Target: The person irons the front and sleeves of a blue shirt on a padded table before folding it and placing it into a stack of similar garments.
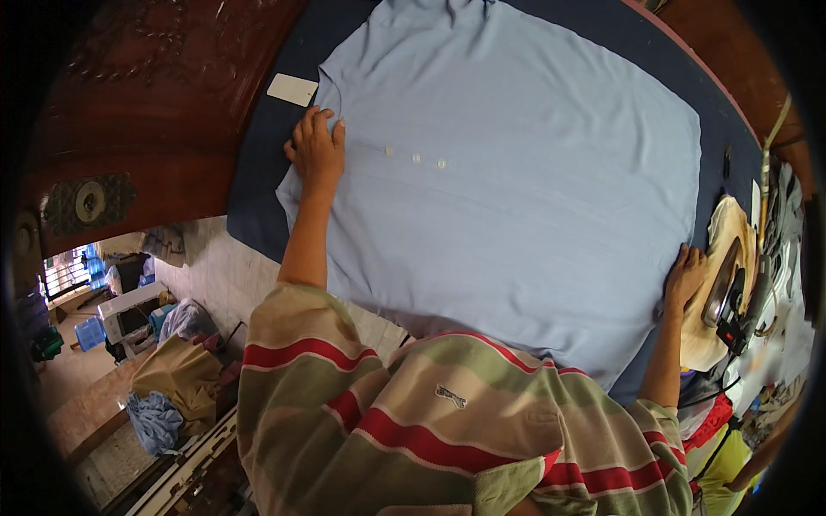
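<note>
A light blue shirt [516,215] lies spread out in front of me, with three pale buttons near its left side. At its left edge my left hand [317,153] rests palm down, fingers apart, partly over the cloth and partly over the dark table cover [262,163]. Down at the right edge my right hand [686,277] lies with fingers extended against the fabric. Just beyond that hand, an iron [724,288] sits on a tan, scorched-looking pad [727,225]. The undersides of both hands are hidden.
A white card-like tag [292,89] lies beyond my left hand. Carved dark wood [163,95] borders the far left. Piled clothes [781,249] stand right of the iron, whose dark cord trails nearby. Cloths [176,378] and household items are on the lower left.
</note>
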Demonstrator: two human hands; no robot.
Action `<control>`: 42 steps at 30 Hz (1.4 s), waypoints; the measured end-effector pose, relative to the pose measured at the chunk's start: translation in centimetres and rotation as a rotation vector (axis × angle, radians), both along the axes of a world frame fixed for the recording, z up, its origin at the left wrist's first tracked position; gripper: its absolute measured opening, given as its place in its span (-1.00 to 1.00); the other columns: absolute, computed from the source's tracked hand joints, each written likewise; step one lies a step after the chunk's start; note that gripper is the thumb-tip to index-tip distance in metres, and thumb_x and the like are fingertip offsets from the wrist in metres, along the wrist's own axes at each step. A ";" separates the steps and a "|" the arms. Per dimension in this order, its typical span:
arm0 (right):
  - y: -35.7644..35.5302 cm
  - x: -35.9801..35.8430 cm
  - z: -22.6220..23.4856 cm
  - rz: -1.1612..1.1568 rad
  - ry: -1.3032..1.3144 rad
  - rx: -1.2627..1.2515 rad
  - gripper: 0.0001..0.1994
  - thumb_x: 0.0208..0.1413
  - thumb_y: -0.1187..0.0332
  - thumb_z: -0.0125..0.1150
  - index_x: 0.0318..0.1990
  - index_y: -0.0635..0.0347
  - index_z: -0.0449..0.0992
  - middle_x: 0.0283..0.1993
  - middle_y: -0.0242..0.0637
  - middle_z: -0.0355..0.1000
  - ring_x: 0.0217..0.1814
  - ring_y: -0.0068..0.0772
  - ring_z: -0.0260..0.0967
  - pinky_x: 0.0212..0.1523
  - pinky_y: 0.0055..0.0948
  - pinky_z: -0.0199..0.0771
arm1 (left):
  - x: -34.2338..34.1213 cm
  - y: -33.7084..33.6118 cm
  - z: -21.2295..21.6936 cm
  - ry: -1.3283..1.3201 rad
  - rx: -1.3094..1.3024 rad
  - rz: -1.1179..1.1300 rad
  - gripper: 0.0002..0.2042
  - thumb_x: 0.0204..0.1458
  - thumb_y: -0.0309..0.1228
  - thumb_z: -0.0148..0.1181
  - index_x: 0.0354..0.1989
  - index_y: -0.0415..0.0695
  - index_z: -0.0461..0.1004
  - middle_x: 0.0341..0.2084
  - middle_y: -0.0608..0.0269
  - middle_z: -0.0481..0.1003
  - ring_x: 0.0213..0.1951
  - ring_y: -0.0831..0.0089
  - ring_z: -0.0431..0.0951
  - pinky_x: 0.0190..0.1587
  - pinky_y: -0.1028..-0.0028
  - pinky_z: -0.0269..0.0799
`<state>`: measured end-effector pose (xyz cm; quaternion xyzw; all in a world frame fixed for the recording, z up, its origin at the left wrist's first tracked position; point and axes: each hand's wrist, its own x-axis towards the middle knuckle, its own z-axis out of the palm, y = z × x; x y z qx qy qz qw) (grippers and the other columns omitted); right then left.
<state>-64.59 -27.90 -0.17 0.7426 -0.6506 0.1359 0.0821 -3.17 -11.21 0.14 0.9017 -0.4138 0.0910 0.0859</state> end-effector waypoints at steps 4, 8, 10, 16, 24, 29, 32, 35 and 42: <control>-0.1 0.4 1.0 -0.015 -0.101 0.065 -0.70 0.13 0.18 0.03 -0.21 0.28 0.38 -0.15 -0.02 0.35 -0.06 0.06 0.26 -0.05 -0.17 0.24 | -0.9 -0.4 1.0 -0.104 0.071 -0.061 -0.67 0.11 -0.24 -0.05 0.07 0.10 0.31 0.11 0.38 0.24 0.18 0.37 0.16 0.15 0.01 -0.08; 0.2 3.0 2.3 0.257 -0.116 -0.084 -0.53 0.13 0.09 -0.03 0.12 0.19 0.26 0.19 -0.02 0.16 0.23 0.06 0.06 0.19 -0.14 0.05 | -1.3 -2.1 1.7 -0.056 0.014 -0.254 -0.60 0.13 -0.23 -0.09 0.16 0.06 0.24 0.18 0.36 0.19 0.23 0.36 0.09 0.18 0.08 -0.07; 0.4 3.8 1.8 0.277 0.054 0.061 -0.45 0.13 0.06 -0.06 0.23 0.12 0.16 0.30 -0.05 0.02 0.34 0.03 -0.08 0.27 -0.10 -0.10 | -1.2 -1.6 -0.3 -0.047 0.091 -0.343 -0.56 0.16 -0.21 -0.19 0.22 -0.01 0.16 0.25 0.28 0.10 0.30 0.29 0.00 0.20 0.14 -0.07; 0.6 2.6 0.1 0.113 0.145 0.207 -0.40 0.15 -0.03 -0.18 0.30 0.03 0.03 0.37 -0.13 -0.11 0.41 -0.03 -0.24 0.29 0.00 -0.28 | 0.6 -1.8 -2.0 0.086 0.159 -0.254 -0.51 0.21 -0.08 -0.42 0.32 0.14 -0.06 0.33 0.36 -0.11 0.34 0.26 -0.17 0.24 -0.01 -0.22; 1.3 8.7 4.3 0.406 -0.461 0.191 -0.71 0.04 0.29 0.12 -0.05 0.06 0.43 0.04 -0.19 0.31 0.09 -0.14 0.20 0.10 -0.23 0.13 | -11.2 -6.6 1.5 0.016 -0.191 -0.674 -0.54 0.12 -0.25 -0.08 0.19 -0.13 0.20 0.18 0.13 0.21 0.21 0.19 0.17 0.16 0.20 0.04; 0.9 13.0 3.4 0.483 -0.436 0.180 -0.85 -0.04 0.39 0.20 -0.28 0.13 0.45 -0.23 -0.34 0.35 -0.20 -0.27 0.25 -0.17 -0.33 0.20 | -25.6 -9.7 3.1 0.310 -0.124 -0.916 -0.69 -0.03 -0.33 0.16 -0.08 -0.06 0.44 -0.19 0.34 0.45 -0.09 0.40 0.39 0.07 0.30 0.10; 1.2 12.8 2.4 0.465 -0.573 0.078 -0.83 -0.07 0.41 0.23 -0.28 0.11 0.44 -0.24 -0.36 0.35 -0.21 -0.30 0.23 -0.18 -0.34 0.19 | -27.3 -10.1 2.3 0.374 -0.069 -0.856 -0.77 -0.03 -0.30 0.18 -0.19 -0.07 0.46 -0.27 0.37 0.43 -0.16 0.42 0.37 0.06 0.31 0.08; 1.7 11.9 2.1 0.580 -0.622 0.103 -0.81 -0.11 0.43 0.25 -0.28 0.09 0.44 -0.22 -0.40 0.35 -0.17 -0.33 0.22 -0.14 -0.36 0.19 | -28.0 -10.4 1.9 0.391 -0.080 -0.835 -0.81 -0.04 -0.30 0.19 -0.27 -0.06 0.45 -0.31 0.40 0.41 -0.20 0.43 0.36 0.02 0.31 0.08; 2.5 12.2 2.4 0.677 -0.458 0.318 -0.77 -0.09 0.46 0.22 -0.21 0.12 0.46 -0.11 -0.40 0.36 -0.06 -0.31 0.22 0.01 -0.37 0.19 | -29.4 -11.6 1.5 0.416 -0.044 -0.847 -0.88 -0.01 -0.33 0.15 -0.34 -0.05 0.43 -0.31 0.42 0.40 -0.20 0.45 0.35 0.03 0.32 0.05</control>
